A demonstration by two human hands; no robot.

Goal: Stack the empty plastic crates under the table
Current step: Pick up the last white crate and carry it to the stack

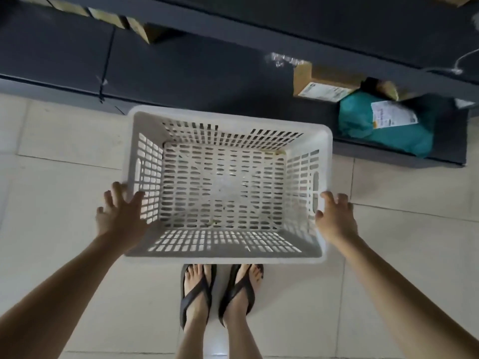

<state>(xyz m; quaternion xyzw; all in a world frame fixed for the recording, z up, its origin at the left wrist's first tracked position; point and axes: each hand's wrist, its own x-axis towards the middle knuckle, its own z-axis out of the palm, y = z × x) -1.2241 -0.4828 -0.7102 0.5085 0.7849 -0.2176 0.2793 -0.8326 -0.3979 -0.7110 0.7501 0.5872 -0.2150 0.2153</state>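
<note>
An empty white slotted plastic crate (225,187) sits open side up just in front of my sandalled feet (220,291), and its near rim hides my toes. My left hand (121,213) is at the crate's left rim with its fingers spread, the thumb over the inside of the wall. My right hand (335,218) is at the right rim, fingers loosely spread, thumb by the rim's inner edge. Neither hand is wrapped round the rim. I cannot tell whether the crate rests on the floor.
A dark low shelf (181,66) runs across the back, above the pale tiled floor (51,177). At the right of the shelf lie a teal parcel (386,125) and a cardboard box (324,84). More cardboard boxes (108,16) stand at the upper left.
</note>
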